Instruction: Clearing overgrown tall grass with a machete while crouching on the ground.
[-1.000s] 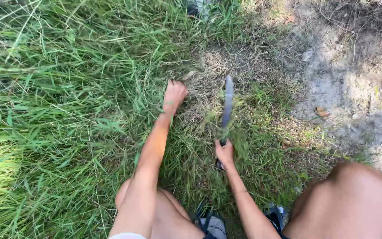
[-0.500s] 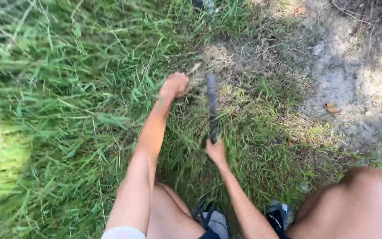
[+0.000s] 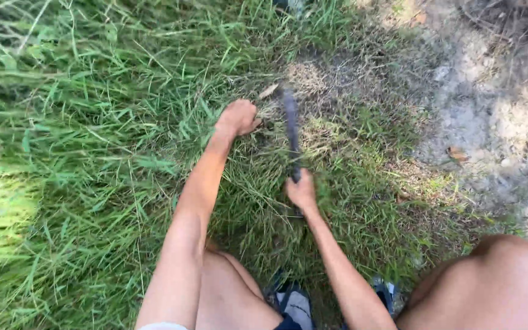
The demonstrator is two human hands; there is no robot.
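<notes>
My left hand point(image 3: 237, 117) is closed around a tuft of long green grass point(image 3: 123, 140), low by the roots. My right hand point(image 3: 301, 190) grips the handle of a long dark blade, a machete point(image 3: 291, 128). The blade points away from me and lies just right of my left hand, close to the held tuft. Both my bare knees point(image 3: 502, 275) frame the bottom of the view, and my dark sandalled feet point(image 3: 294, 305) show between them.
Tall thick grass fills the left half. A patch of short, cut and dry grass point(image 3: 337, 98) lies ahead of the blade. Bare sandy ground point(image 3: 490, 116) with a few dry leaves point(image 3: 458, 153) and twigs covers the right side.
The machete has swung left from beside the cut patch toward my left hand. My left hand has closed tighter on the grass tuft. The view shifted slightly.
</notes>
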